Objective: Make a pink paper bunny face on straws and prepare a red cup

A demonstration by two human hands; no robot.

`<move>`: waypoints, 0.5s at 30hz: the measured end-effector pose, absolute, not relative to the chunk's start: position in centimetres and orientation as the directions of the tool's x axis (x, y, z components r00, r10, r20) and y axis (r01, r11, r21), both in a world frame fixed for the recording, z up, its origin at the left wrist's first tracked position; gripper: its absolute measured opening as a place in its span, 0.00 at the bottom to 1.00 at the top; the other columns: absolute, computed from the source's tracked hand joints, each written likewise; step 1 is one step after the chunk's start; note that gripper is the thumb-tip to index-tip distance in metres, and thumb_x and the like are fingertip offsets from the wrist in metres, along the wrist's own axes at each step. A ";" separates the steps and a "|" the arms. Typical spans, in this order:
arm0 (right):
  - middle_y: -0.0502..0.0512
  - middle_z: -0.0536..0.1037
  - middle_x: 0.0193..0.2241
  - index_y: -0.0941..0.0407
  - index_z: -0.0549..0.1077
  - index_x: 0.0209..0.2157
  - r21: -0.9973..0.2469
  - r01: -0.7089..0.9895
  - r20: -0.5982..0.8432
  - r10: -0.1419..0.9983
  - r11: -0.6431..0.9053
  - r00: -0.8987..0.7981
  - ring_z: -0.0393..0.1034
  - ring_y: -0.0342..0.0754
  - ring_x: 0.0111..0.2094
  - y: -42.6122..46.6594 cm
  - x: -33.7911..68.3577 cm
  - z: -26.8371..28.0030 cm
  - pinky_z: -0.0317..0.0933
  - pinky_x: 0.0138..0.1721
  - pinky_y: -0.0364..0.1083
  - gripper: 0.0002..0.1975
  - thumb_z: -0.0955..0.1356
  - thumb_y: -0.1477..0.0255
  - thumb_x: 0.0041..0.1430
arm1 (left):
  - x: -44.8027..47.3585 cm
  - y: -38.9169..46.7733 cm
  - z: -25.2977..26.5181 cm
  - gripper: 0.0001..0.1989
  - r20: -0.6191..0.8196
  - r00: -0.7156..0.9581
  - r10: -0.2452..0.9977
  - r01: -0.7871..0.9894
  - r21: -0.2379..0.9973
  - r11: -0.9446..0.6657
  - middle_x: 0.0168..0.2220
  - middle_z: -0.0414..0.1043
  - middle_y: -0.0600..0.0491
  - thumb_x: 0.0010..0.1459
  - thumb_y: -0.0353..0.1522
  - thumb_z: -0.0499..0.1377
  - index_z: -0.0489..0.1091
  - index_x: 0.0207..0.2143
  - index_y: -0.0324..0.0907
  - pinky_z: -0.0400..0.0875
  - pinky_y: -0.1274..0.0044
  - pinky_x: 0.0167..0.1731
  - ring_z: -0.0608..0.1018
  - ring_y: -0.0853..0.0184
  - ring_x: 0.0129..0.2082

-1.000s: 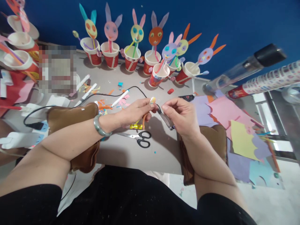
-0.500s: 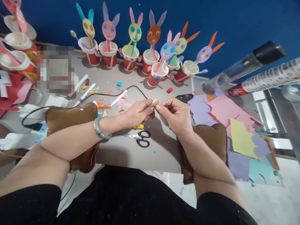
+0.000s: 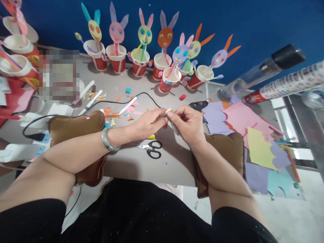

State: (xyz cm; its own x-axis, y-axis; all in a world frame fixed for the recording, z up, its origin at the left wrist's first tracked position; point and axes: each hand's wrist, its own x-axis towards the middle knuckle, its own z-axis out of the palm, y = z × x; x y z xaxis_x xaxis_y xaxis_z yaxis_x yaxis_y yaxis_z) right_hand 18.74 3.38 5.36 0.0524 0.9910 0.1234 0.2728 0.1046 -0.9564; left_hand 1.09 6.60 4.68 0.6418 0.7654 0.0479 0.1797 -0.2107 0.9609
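The left hand pinches a small pale piece above the bench, between both hands; a slack grip could drop it near the scissors. The right hand meets it, whether grasping I cannot tell; a tug could bend it.

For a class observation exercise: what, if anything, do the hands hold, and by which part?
The left hand holds a small white-and-yellow piece, but its fingers hide which part. Whether the right hand grips it too cannot be told.
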 end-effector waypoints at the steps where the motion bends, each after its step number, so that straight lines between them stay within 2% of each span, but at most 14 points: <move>1: 0.45 0.66 0.16 0.55 0.69 0.21 -0.955 0.275 0.126 0.991 0.107 0.052 0.53 0.38 0.19 3.4 18.8 5.3 0.49 0.20 0.43 0.28 0.77 0.46 0.51 | 1.1 6.6 4.8 0.09 0.052 0.639 0.767 0.181 0.959 -0.217 0.27 0.71 0.56 0.68 0.34 0.54 0.64 0.32 0.42 0.68 0.77 0.35 0.75 0.71 0.31; 4: 0.44 0.64 0.16 0.54 0.68 0.20 -0.953 0.282 0.128 0.990 0.109 0.050 0.53 0.38 0.19 3.4 18.9 5.3 0.48 0.20 0.43 0.29 0.76 0.45 0.51 | 1.0 6.5 5.1 0.11 0.058 0.637 0.769 0.188 0.956 -0.227 0.27 0.72 0.55 0.69 0.35 0.53 0.65 0.32 0.42 0.68 0.77 0.35 0.76 0.70 0.32; 9: 0.44 0.63 0.16 0.53 0.67 0.21 -0.951 0.290 0.121 0.992 0.104 0.043 0.53 0.39 0.18 3.4 18.8 5.2 0.48 0.19 0.43 0.30 0.75 0.43 0.53 | 0.9 6.4 5.2 0.20 0.035 0.632 0.774 0.196 0.959 -0.204 0.26 0.71 0.54 0.74 0.40 0.47 0.67 0.31 0.42 0.67 0.77 0.34 0.76 0.70 0.32; 15: 0.45 0.66 0.17 0.54 0.69 0.23 -0.963 0.239 0.128 0.992 0.122 0.010 0.55 0.38 0.18 3.4 18.9 5.2 0.50 0.19 0.42 0.28 0.73 0.44 0.57 | 1.2 6.4 4.6 0.18 0.049 0.567 0.822 0.046 0.995 -0.091 0.26 0.72 0.58 0.73 0.47 0.50 0.62 0.38 0.43 0.67 0.79 0.29 0.73 0.73 0.25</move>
State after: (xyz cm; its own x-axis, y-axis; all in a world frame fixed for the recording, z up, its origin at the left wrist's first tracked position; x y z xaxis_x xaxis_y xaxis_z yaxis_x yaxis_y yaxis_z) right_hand 18.89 3.35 5.21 0.0096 0.9918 0.1275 0.2388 0.1216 -0.9634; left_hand 1.17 6.43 4.60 0.5671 0.8222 0.0489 0.0458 -0.0908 0.9948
